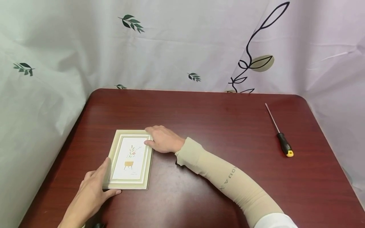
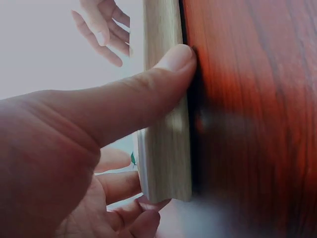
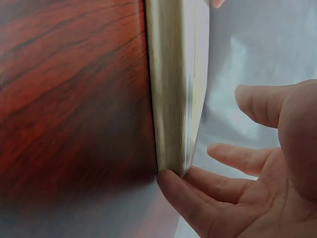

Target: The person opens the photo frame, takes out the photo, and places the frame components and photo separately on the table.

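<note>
A pale cream-green picture frame (image 1: pixel 128 186) lies face up on the left of the table, its print showing a small plant in an orange pot on legs. My left hand (image 1: pixel 90 191) is at its near left corner. The thumb (image 2: pixel 148 91) lies straight across the near edge in the left wrist view, and the fingers reach along the left side. At the far right corner is my right hand (image 1: pixel 165 139), with fingertips touching the frame's far end. In the right wrist view, the right thumb (image 3: pixel 265 104) stands apart from the frame's side edge (image 3: pixel 168 89).
A screwdriver (image 1: pixel 283 142) with a black and yellow handle lies on the right side of the dark red wooden table (image 1: pixel 216 123). Behind the table hangs a white curtain (image 1: pixel 171 41) with leaf prints, which also runs down both sides.
</note>
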Demonstrator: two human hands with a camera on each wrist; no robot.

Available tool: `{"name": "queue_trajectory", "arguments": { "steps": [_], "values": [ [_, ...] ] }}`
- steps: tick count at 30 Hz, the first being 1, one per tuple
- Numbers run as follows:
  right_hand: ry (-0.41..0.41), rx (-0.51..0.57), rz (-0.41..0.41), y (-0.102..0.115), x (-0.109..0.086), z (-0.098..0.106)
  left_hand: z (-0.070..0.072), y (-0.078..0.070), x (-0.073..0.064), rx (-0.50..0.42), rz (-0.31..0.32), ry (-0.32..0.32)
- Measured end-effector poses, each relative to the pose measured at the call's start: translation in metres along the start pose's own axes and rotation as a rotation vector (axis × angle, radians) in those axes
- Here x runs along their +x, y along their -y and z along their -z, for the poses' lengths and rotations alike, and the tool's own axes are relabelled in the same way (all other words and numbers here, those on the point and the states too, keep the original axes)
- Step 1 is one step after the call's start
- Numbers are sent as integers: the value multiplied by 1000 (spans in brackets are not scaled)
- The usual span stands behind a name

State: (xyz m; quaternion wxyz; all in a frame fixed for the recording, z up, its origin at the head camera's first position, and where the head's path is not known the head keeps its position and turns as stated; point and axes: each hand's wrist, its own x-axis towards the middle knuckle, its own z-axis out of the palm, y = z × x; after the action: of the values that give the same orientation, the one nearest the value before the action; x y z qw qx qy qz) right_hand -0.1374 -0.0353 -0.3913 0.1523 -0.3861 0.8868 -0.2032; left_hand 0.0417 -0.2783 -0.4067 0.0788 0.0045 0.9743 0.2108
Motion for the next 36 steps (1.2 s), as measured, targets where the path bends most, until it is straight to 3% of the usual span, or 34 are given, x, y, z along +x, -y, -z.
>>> {"name": "queue_trajectory", "arguments": {
  "steps": [11,23,36],
  "values": [
    [-70,24,-24,1,-1,-4,0,-2,-1,-6,-9,-60],
    [-142,122,-52,-1,-3,10,1,-12,2,-16,-18,-206],
    [-191,220,-74,-8,-9,20,7,-24,7,-31,-30,-248]
  ]
}}
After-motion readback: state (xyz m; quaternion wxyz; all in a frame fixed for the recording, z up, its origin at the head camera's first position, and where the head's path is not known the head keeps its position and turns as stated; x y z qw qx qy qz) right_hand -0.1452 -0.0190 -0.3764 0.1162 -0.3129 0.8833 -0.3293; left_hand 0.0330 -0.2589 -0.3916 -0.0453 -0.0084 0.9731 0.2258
